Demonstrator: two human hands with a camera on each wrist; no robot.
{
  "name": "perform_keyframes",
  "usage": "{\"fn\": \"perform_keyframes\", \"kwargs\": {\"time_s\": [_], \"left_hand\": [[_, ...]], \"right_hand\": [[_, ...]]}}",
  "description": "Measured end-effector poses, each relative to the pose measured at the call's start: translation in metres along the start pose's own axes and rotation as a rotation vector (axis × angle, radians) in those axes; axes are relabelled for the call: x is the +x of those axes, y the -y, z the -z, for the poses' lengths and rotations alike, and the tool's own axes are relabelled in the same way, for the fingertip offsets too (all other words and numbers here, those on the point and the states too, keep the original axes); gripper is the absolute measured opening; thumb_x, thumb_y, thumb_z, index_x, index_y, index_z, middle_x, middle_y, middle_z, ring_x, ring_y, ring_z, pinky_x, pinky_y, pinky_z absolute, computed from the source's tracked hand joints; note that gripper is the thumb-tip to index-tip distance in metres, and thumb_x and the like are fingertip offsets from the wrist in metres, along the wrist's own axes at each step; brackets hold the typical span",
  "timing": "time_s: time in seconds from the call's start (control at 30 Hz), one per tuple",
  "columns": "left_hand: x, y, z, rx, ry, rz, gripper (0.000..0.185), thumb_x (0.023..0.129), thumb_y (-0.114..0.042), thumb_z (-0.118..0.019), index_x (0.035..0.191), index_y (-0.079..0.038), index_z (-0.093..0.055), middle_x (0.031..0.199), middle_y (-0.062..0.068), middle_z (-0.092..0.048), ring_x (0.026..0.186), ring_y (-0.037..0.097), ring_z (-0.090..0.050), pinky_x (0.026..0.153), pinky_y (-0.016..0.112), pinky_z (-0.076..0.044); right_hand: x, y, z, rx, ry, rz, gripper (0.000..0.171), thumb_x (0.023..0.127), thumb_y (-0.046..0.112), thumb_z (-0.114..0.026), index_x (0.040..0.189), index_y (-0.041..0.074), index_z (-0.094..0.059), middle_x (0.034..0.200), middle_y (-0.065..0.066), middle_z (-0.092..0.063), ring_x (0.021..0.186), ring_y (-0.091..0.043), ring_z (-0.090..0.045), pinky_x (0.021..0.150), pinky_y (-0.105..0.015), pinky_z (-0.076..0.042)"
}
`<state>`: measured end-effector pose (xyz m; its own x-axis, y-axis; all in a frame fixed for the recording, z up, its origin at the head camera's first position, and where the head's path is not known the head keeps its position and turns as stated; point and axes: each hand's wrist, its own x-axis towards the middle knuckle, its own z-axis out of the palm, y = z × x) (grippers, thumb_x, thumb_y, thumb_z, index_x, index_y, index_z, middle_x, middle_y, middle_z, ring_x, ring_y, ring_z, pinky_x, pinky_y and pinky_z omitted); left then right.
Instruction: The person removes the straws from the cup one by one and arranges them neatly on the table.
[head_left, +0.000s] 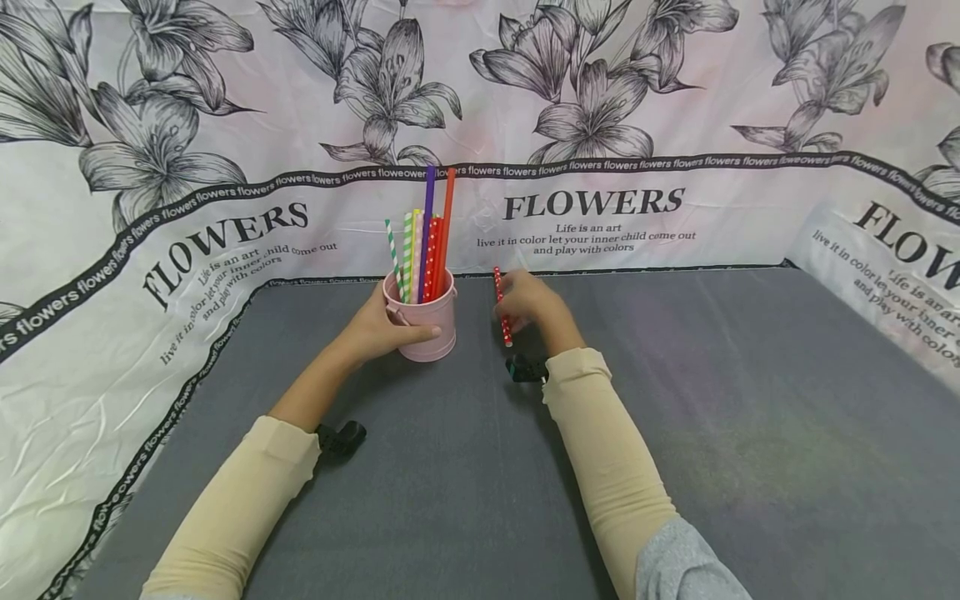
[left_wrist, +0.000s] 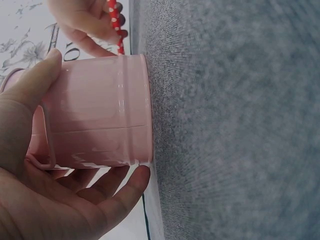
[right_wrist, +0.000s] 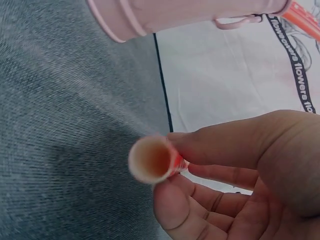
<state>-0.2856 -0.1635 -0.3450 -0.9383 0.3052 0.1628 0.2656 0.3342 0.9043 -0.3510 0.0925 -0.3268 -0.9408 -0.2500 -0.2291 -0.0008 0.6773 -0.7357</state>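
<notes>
A small pink metal bucket [head_left: 429, 327] stands upright on the grey table, my left hand [head_left: 381, 329] gripping its side with the thumb across the front. In the left wrist view the thumb [left_wrist: 42, 80] and curled fingers lie round the bucket [left_wrist: 95, 107]. Several patterned straws [head_left: 408, 258] stand in it, along with a taller purple straw [head_left: 427, 217] and a taller orange-red one [head_left: 447, 221]. To the right of the bucket, my right hand [head_left: 528, 302] pinches a red straw with white dots [head_left: 506, 329] between thumb and fingers. Its hollow white-rimmed end [right_wrist: 150, 160] faces the right wrist camera.
Behind the table hangs a white cloth [head_left: 600, 221] with printed flowers and lettering, its dark edge just behind the bucket. The cloth also runs along both sides. Black wrist cameras [head_left: 342, 440] sit below each forearm. Grey tabletop [head_left: 450, 483] stretches in front.
</notes>
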Motion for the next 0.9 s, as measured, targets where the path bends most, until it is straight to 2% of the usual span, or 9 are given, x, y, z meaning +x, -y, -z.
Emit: {"fn": "perform_keyframes", "kwargs": {"time_s": [0.27,0.47,0.63,0.77,0.9], "left_hand": [[0.001,0.001,0.001,-0.001,0.000,-0.008,0.095,0.078,-0.022,-0.088,0.152,-0.017,-0.028,0.140,0.005,-0.049,0.125,0.026,-0.049,0.107,0.054,-0.039],[0.002,0.003,0.001,0.000,0.003,-0.010,0.095,0.079,-0.023,-0.088,0.152,-0.017,-0.027,0.140,0.006,-0.049,0.125,0.026,-0.049,0.107,0.054,-0.039],[0.002,0.002,0.000,0.003,-0.006,0.012,0.097,0.078,-0.024,-0.088,0.153,-0.017,-0.026,0.140,0.006,-0.048,0.126,0.027,-0.048,0.108,0.054,-0.038],[0.001,0.001,0.000,0.010,-0.010,0.016,0.097,0.078,-0.025,-0.088,0.153,-0.017,-0.026,0.140,0.006,-0.047,0.126,0.027,-0.048,0.108,0.054,-0.038],[0.002,0.001,0.001,0.011,-0.008,0.017,0.097,0.078,-0.025,-0.088,0.153,-0.017,-0.026,0.141,0.007,-0.047,0.126,0.028,-0.048,0.108,0.054,-0.038]], "right_hand": [[0.002,-0.003,-0.005,-0.019,0.008,-0.034,0.055,0.090,-0.001,-0.068,0.140,-0.006,-0.046,0.078,-0.015,-0.061,0.056,-0.018,-0.060,0.059,-0.032,-0.059],[0.003,-0.003,-0.006,0.001,0.013,-0.070,0.056,0.090,0.000,-0.069,0.141,-0.005,-0.045,0.088,-0.018,-0.062,0.061,-0.021,-0.062,0.061,-0.034,-0.059],[0.002,-0.003,-0.004,-0.006,-0.005,-0.076,0.056,0.090,0.004,-0.071,0.140,-0.005,-0.047,0.098,-0.020,-0.061,0.070,-0.025,-0.063,0.062,-0.035,-0.059],[0.001,0.000,-0.002,-0.024,-0.024,-0.067,0.055,0.090,0.005,-0.070,0.140,-0.005,-0.047,0.096,-0.019,-0.060,0.067,-0.023,-0.062,0.061,-0.034,-0.059],[-0.005,0.011,0.002,-0.017,-0.090,-0.023,0.050,0.093,0.008,-0.065,0.140,-0.003,-0.048,0.102,-0.020,-0.060,0.069,-0.026,-0.065,0.064,-0.036,-0.059]]}}
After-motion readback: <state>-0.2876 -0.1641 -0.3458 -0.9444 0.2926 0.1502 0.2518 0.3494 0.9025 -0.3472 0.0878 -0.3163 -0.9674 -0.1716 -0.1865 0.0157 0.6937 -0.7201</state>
